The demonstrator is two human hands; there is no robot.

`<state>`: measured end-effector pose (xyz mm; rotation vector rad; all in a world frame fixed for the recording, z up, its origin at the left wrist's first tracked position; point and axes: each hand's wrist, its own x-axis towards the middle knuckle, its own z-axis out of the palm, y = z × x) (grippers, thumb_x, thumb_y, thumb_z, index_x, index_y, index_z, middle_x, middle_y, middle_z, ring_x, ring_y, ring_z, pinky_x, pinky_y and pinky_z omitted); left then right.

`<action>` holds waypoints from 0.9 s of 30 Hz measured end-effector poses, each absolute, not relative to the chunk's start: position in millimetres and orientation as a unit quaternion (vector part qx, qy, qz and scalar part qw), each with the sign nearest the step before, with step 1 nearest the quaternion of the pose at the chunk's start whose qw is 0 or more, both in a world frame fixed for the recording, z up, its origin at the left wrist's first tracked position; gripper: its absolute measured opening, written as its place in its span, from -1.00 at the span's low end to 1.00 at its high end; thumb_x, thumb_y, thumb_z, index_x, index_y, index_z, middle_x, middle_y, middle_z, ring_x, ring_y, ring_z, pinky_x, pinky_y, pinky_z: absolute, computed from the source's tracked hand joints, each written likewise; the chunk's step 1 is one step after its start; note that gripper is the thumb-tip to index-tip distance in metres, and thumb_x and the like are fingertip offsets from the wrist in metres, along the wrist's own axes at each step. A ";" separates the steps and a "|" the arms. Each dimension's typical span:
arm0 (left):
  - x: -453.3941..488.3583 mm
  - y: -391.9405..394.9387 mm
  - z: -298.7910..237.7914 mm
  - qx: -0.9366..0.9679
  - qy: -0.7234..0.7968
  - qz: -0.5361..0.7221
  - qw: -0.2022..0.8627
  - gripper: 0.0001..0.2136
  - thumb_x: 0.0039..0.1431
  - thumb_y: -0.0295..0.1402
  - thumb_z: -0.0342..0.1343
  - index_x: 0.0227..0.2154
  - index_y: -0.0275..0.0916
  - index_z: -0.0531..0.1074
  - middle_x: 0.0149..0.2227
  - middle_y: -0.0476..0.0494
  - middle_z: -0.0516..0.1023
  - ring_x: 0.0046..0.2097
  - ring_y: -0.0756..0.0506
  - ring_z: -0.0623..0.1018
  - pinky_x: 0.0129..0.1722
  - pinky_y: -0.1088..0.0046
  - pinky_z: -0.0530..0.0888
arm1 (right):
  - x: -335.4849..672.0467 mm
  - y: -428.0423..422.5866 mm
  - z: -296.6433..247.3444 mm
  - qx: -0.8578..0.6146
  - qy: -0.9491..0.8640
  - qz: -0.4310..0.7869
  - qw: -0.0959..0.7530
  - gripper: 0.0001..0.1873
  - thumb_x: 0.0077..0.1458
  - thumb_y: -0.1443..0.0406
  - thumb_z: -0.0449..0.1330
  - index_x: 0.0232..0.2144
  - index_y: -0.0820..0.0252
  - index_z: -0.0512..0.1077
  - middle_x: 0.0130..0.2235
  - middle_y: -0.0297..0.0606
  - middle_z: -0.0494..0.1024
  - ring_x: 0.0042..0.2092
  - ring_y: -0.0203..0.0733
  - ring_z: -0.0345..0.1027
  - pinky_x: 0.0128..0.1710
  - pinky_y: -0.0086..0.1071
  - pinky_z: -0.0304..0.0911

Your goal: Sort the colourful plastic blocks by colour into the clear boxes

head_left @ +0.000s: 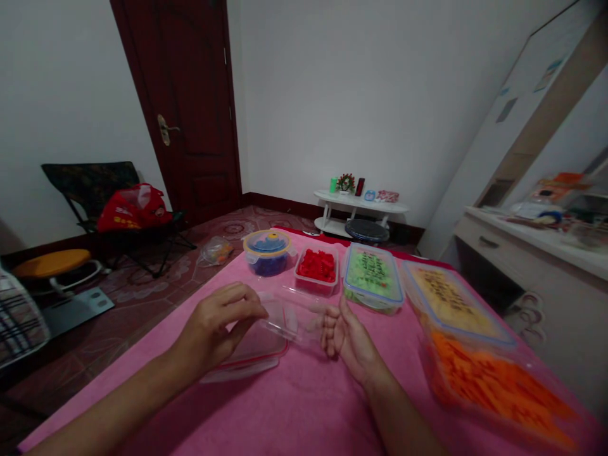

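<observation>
A clear plastic lid (297, 316) is held tilted above the pink cloth, between my two hands. My left hand (218, 323) pinches its left edge between thumb and fingers. At its right end, the curled fingers of my right hand (346, 339) grip it. Below lies a larger see-through lid with a red seal (256, 348), flat on the cloth and partly covered by my left hand. Just beyond the held lid stands an uncovered clear container of red pieces (316, 269).
A round yellow-rimmed tub with blue contents (267, 253) stands at the back left. Rightward are lidded boxes of green pieces (373, 275) and yellow pieces (456, 301), then a container of orange strips (498, 386). The pink cloth (313, 411) covers the table.
</observation>
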<state>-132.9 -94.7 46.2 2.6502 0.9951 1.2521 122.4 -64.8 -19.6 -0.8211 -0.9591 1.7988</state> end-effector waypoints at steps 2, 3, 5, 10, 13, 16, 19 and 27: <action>-127.4 -93.3 36.1 0.868 0.327 0.373 -0.008 -0.80 0.17 -0.55 0.00 -0.30 -0.17 0.48 -0.36 -0.08 0.45 -0.31 0.01 0.44 -0.32 0.49 0.36 | 124.8 -68.3 -11.8 -0.328 -0.410 0.713 0.465 -0.51 0.06 0.01 0.13 -0.14 0.30 0.43 -0.38 -0.15 0.56 -0.61 -0.43 0.24 -0.72 -0.61 -0.02; -124.6 -93.3 33.2 0.874 0.331 0.354 -0.020 -0.79 0.18 -0.54 -0.02 -0.29 -0.16 0.48 -0.36 -0.08 0.44 -0.31 0.01 0.43 -0.32 0.48 0.36 | 126.5 -69.0 -9.2 -0.335 -0.423 0.698 0.470 -0.55 0.04 0.08 0.18 -0.12 0.30 0.42 -0.38 -0.16 0.56 -0.61 -0.45 0.23 -0.71 -0.62 -0.02; -118.6 -94.8 31.5 0.886 0.335 0.319 -0.025 -0.79 0.20 -0.50 -0.03 -0.29 -0.15 0.49 -0.35 -0.09 0.45 -0.31 0.00 0.43 -0.32 0.47 0.36 | 131.2 -67.9 -6.0 -0.361 -0.440 0.674 0.470 -0.58 -0.04 0.19 0.24 -0.13 0.30 0.41 -0.40 -0.20 0.57 -0.63 -0.46 0.19 -0.72 -0.62 -0.03; -106.6 -92.7 33.7 0.885 0.335 0.322 0.041 -0.79 0.16 -0.30 0.09 -0.14 -0.13 0.45 -0.12 -0.16 0.45 -0.09 -0.09 0.45 -0.11 0.35 0.41 | 150.8 -56.9 0.0 -0.403 -0.392 0.606 0.563 -0.71 -0.12 0.28 0.22 -0.28 0.32 0.42 -0.53 -0.29 0.53 -0.66 -0.48 0.10 -0.70 -0.60 -0.06; -104.8 -77.1 26.1 0.833 0.388 0.387 0.073 -0.80 0.20 -0.32 0.04 -0.14 -0.13 0.44 -0.08 -0.14 0.45 -0.02 -0.10 0.44 -0.01 0.31 0.39 | 162.0 -53.5 6.9 -0.398 -0.320 0.548 0.662 -0.74 -0.17 0.28 0.21 -0.35 0.28 0.40 -0.59 -0.35 0.50 -0.66 -0.46 0.08 -0.68 -0.57 -0.04; -100.8 -56.1 13.8 0.802 0.429 0.402 0.106 -0.77 0.20 -0.28 0.03 -0.10 -0.13 0.43 -0.05 -0.12 0.44 0.00 -0.11 0.44 -0.01 0.29 0.42 | 166.7 -55.1 15.2 -0.393 -0.261 0.530 0.704 -0.72 -0.22 0.26 0.22 -0.36 0.22 0.37 -0.58 -0.39 0.49 -0.64 -0.42 0.13 -0.66 -0.54 -0.01; -89.6 -42.5 4.4 0.808 0.428 0.382 0.129 -0.69 0.19 -0.26 0.01 -0.01 -0.15 0.37 0.03 -0.16 0.38 0.05 -0.15 0.42 -0.04 0.27 0.46 | 168.6 -59.8 27.1 -0.401 -0.265 0.514 0.711 -0.73 -0.20 0.26 0.21 -0.36 0.21 0.35 -0.55 -0.40 0.49 -0.63 -0.42 0.14 -0.65 -0.54 0.00; -50.7 -58.3 0.3 0.872 0.354 0.309 0.137 -0.65 0.19 -0.31 0.01 0.05 -0.10 0.33 0.09 -0.16 0.36 0.12 -0.14 0.37 0.09 0.27 0.39 | 239.6 -80.2 85.1 -0.470 -0.395 0.270 0.742 -0.57 -0.08 0.20 0.15 -0.11 0.22 0.34 -0.54 -0.47 0.37 -0.59 -0.43 0.14 -0.65 -0.56 0.03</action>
